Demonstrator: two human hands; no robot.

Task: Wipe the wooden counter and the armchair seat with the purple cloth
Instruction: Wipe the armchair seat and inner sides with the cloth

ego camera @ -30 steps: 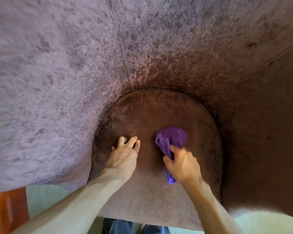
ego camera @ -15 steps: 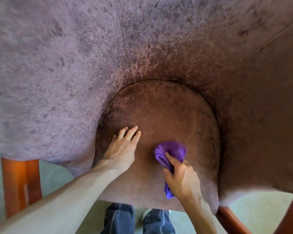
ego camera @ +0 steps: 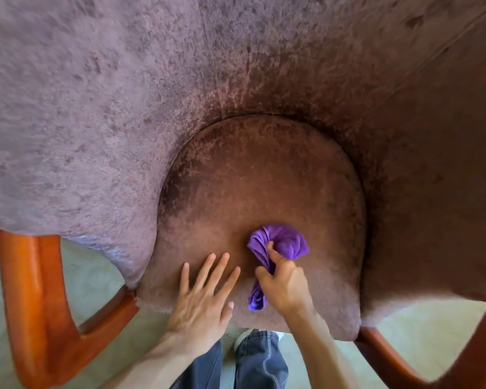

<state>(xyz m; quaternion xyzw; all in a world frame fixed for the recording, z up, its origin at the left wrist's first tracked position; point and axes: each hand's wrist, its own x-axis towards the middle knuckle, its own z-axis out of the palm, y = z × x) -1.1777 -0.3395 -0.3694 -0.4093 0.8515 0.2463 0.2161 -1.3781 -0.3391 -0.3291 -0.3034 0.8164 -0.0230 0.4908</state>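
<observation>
The fingers (ego camera: 274, 255) of the right hand (ego camera: 285, 287) are curled tight around a bunched purple cloth (ego camera: 281, 242), whose bulk presses on the armchair seat (ego camera: 250, 175) toward the front edge, slightly right of middle, while a loose tail hangs out below the fist near that edge. The left hand (ego camera: 201, 301) lies flat and spread on the seat just beside it, holding nothing and close to the front edge.

The likely trouble is coverage: bunched this small, the cloth meets only a narrow patch of the plush fabric, so the back of the seat and the seam against the backrest (ego camera: 236, 66) could go unwiped. The trailing tail could snag or drag off the front edge. The pile may also grip the cloth and pull it out of the fist. The wooden counter is not in view, so its state cannot be judged.
</observation>
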